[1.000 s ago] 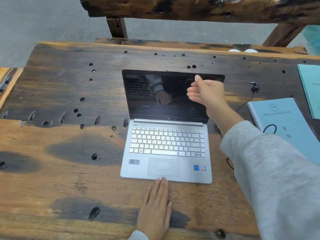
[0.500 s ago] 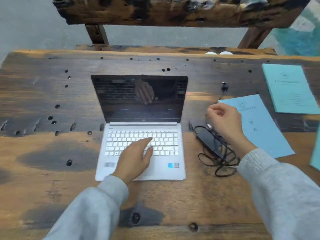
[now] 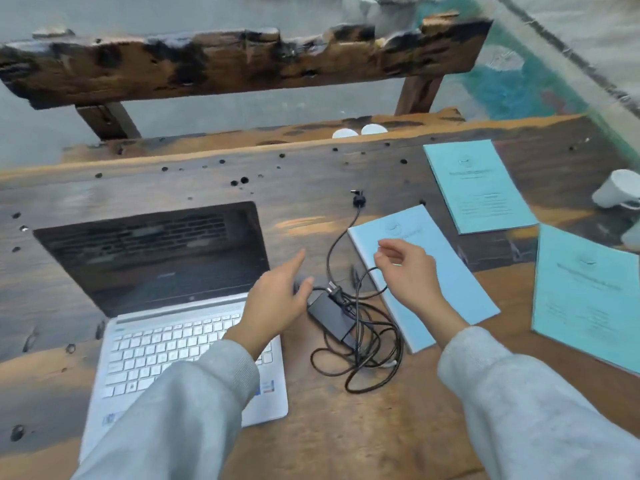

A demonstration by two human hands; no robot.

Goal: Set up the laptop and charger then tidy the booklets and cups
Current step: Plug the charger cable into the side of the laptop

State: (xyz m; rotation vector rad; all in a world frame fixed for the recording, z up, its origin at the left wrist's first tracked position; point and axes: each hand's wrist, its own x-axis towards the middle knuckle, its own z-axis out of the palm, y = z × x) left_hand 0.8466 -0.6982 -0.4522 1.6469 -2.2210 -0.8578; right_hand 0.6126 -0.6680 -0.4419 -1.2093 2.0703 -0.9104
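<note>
So the laptop is already open on the tabletop, screen dark, which leaves the charger as the next job as far as I can judge. The charger brick lies just right of the laptop's right edge, in the gap between the laptop and the nearest booklet. Its long axis runs diagonally, far-left to near-right, with a messy loop of cord piled on its near side.

The left hand is the closer one: its thumb is right at the brick's far-left end (touching or just shy, I can't tell), with its fingers spread apart and nothing held. The right hand hovers above the booklet, just right of the cord, its finger and thumb pinched close. It could have a strand of cord in there, but I honestly can't tell.

The bit that matters for plugging in: the plug tip sits well beyond both hands, toward the far edge, at the end of a strand curving up from the brick.

Room-wise it's tight sideways, with laptop and booklet hemming in the brick. There's open wood nearer the person. Two more booklets and a tipped cup lie off to the right, well clear.
</note>
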